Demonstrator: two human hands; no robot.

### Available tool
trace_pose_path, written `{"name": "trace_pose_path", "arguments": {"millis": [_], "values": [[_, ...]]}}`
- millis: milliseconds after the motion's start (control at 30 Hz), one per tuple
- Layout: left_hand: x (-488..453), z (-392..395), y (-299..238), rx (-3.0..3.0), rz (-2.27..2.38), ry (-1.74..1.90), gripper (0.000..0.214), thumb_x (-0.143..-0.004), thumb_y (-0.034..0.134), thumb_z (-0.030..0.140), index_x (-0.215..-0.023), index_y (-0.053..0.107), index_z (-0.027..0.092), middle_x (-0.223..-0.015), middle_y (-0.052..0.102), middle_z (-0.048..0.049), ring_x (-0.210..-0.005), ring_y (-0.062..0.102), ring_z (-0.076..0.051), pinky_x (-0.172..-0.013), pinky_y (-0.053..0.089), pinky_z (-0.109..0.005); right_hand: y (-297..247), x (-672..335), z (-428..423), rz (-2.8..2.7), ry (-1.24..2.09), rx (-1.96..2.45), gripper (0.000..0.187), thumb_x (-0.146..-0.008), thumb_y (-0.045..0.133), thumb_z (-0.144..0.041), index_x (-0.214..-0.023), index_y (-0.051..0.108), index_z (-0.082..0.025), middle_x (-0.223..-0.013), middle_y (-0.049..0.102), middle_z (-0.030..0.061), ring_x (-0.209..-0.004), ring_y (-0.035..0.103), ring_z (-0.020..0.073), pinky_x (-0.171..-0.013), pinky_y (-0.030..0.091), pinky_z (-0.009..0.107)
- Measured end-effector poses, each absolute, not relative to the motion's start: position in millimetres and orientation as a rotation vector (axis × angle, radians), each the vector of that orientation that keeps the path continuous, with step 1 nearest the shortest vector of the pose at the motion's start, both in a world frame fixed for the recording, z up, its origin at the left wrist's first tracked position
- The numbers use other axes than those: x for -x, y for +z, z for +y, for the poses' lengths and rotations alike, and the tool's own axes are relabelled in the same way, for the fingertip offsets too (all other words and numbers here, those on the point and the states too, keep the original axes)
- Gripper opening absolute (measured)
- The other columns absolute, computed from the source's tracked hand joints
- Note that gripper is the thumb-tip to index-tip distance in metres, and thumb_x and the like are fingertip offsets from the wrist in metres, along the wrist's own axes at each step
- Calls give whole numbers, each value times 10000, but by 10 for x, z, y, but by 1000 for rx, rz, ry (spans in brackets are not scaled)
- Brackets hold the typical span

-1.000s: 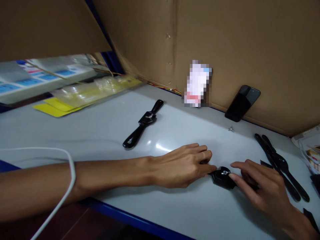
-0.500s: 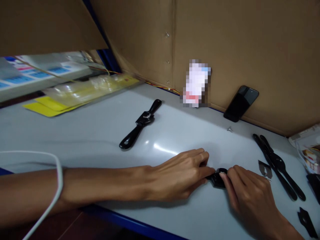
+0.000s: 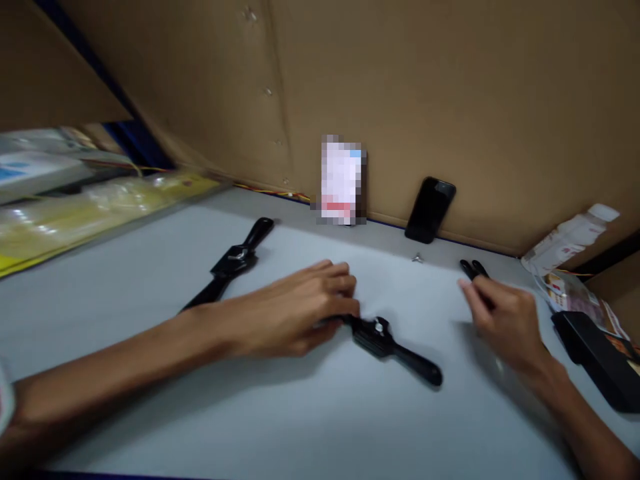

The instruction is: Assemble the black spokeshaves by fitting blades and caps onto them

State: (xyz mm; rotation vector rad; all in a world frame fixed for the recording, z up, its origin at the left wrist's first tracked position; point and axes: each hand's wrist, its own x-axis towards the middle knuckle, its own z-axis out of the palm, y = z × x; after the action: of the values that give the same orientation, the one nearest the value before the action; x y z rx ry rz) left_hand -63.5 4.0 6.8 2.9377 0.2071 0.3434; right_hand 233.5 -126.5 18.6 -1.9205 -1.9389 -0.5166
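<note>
My left hand (image 3: 313,307) is closed around one handle of a black spokeshave (image 3: 373,335). The tool lies slanted on the table, its other handle pointing to the lower right and a silver screw showing on its middle. My right hand (image 3: 510,323) is apart from that tool, over the parts at the right. Its fingers are curled and partly hidden, so I cannot see whether it grips anything. Two black handle ends (image 3: 473,268) stick out just beyond its fingers. Behind my left forearm lies a second spokeshave (image 3: 234,260), its lower handle partly covered.
A small silver wing screw (image 3: 417,258) lies near the back edge. A black phone (image 3: 431,210) and a blurred-out upright item (image 3: 343,180) lean on the cardboard wall. At right are a bottle (image 3: 570,237) and a black object (image 3: 600,360); yellow plastic packaging (image 3: 100,213) lies left.
My right hand has let go of the spokeshave and moved right, over the other black parts. My left hand still holds its handle. The view has shifted to the right.
</note>
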Motion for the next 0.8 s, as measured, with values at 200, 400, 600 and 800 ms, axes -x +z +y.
{"name": "trace_pose_path", "arguments": {"millis": [200, 400, 600, 800], "values": [[691, 232, 34, -2972, 366, 676, 290, -968, 417, 151, -1039, 694, 198, -1074, 660, -97, -979, 582, -241, -867, 454, -396, 421, -3147, -1227, -1634, -558, 2408, 405, -1008, 364, -393, -761, 621, -202, -627, 608, 92, -574, 537, 215, -574, 245, 333], [590, 53, -38, -2929, 292, 471, 305, -1015, 413, 213, -887, 687, 173, -849, 632, -63, -764, 556, -193, -715, 455, -343, 254, -3484, -1282, -1780, -77, 2660, 244, -851, 643, -464, -838, 708, -230, -776, 699, 80, -719, 640, 254, -597, 319, 317], [593, 109, -92, -2976, 370, 368, 346, -1026, 369, 220, -760, 585, 171, -748, 577, -38, -648, 510, -162, -633, 408, -317, 159, -3642, -1186, -1792, 144, 2654, 284, -753, 737, -475, -778, 640, -210, -760, 681, 62, -727, 634, 239, -612, 379, 315], [611, 170, -83, -3001, 382, 294, 396, -1045, 370, 257, -704, 558, 185, -704, 570, -33, -663, 517, -171, -638, 360, -322, 166, -3685, -1182, -1775, 282, 2523, 210, -753, 700, -381, -728, 552, -234, -563, 599, -25, -480, 524, 153, -507, 337, 290]]}}
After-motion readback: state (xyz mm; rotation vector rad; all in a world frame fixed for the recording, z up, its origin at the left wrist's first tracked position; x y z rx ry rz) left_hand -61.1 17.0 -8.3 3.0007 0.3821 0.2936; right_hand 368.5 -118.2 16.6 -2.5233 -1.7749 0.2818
